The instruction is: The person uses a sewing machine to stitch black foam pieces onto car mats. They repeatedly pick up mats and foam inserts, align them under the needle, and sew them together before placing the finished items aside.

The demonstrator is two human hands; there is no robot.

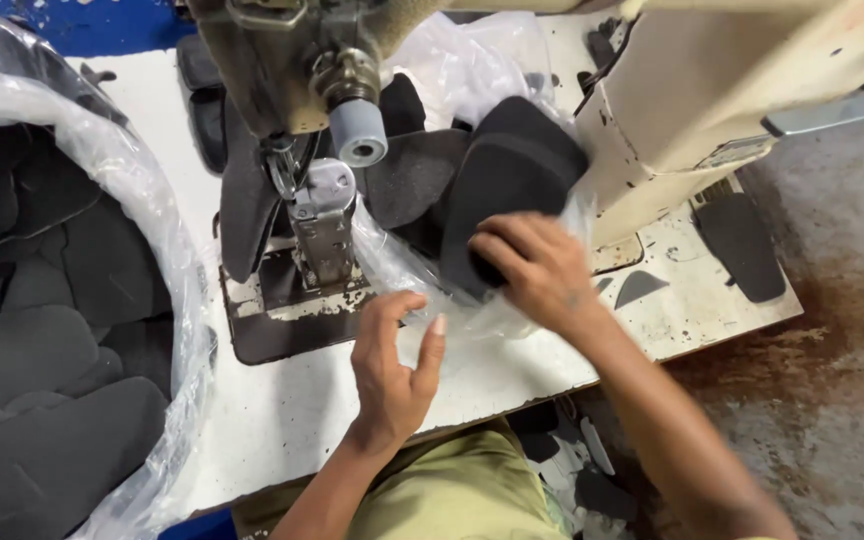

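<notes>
My right hand [537, 268] grips a stack of dark grey fabric pieces [512, 175] that sits in a clear plastic bag [407, 265] on the white table [292, 400], just right of the sewing machine's post [322, 225]. The fingers wrap the lower edge of the stack. My left hand [392, 375] hovers lower down, fingers apart and curved, close to the bag's near edge, holding nothing I can see. The beige sewing machine [692, 100] arches over the stack.
A large clear plastic bag [122, 180] full of dark fabric cut pieces [42, 350] fills the left side. More dark pieces [742, 245] lie on the table at right and behind the machine. A stained concrete floor [822, 340] lies beyond the table's right edge.
</notes>
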